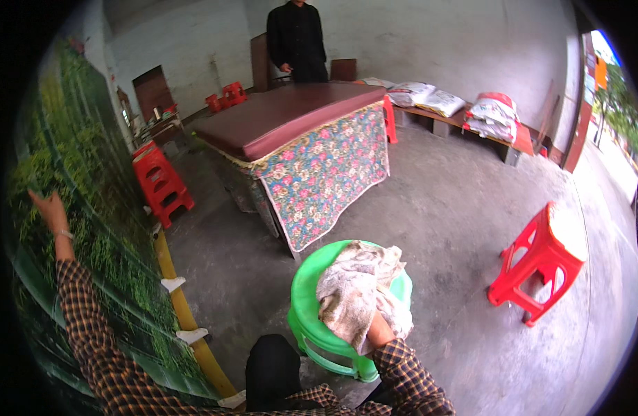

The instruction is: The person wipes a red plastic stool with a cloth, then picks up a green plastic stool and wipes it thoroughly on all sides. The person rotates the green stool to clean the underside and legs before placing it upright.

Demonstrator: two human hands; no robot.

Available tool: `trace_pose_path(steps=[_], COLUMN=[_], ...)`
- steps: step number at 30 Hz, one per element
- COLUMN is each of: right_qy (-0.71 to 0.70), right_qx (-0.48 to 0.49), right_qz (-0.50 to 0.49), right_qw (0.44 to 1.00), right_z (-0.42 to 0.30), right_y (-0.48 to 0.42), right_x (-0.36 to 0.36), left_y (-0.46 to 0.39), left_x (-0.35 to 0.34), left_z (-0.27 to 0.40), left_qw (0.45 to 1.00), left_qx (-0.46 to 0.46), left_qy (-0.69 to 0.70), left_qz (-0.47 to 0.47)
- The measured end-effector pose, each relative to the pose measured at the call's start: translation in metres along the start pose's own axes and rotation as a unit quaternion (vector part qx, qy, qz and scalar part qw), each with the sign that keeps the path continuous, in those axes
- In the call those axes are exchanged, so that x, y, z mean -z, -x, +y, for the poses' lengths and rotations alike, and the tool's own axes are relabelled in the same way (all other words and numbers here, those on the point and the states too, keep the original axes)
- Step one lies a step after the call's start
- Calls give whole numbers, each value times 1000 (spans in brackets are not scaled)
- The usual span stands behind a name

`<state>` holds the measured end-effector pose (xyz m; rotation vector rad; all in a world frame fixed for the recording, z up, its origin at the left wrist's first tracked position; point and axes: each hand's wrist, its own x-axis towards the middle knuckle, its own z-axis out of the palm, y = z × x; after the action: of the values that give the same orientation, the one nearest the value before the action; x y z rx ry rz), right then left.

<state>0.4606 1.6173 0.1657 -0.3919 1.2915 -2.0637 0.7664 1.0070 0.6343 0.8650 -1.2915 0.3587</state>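
Note:
My left hand (49,208) is raised at the far left, fingers stretched out and thumb apart, holding nothing. It is in front of a panel printed with green bamboo (126,270); whether the fingertips touch it I cannot tell. A stained, whitish terry towel (353,291) lies bunched on the seat of a round green plastic stool (306,281). My right hand (380,332) is in the towel's near folds; only the wrist and back of the hand show, the fingers being covered by cloth.
Ahead stands a table with a dark red padded top (298,112) and floral skirt (324,182). A person in black (297,41) is behind it. Red plastic stools stand right (540,265) and left (163,184). Filled sacks (490,114) lie on a low plank (454,118).

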Motion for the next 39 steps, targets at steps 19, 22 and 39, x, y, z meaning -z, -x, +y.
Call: trace_pose_path(steps=[19,22,39], right_qy=[29,29,42], right_qx=[-7,-6,-6], right_qz=[20,17,12], right_qw=[999,999,999], right_z=[-11,-10,-12], right_y=[0,1,-4], right_x=[-14,-16,-21], left_y=[0,-6,-10], left_x=[-70,-70,-108], left_z=[-66,-67,-103], left_qw=[993,993,998], left_qx=[-50,-63,21], left_qy=[63,56,40], left_qz=[87,86,-32])
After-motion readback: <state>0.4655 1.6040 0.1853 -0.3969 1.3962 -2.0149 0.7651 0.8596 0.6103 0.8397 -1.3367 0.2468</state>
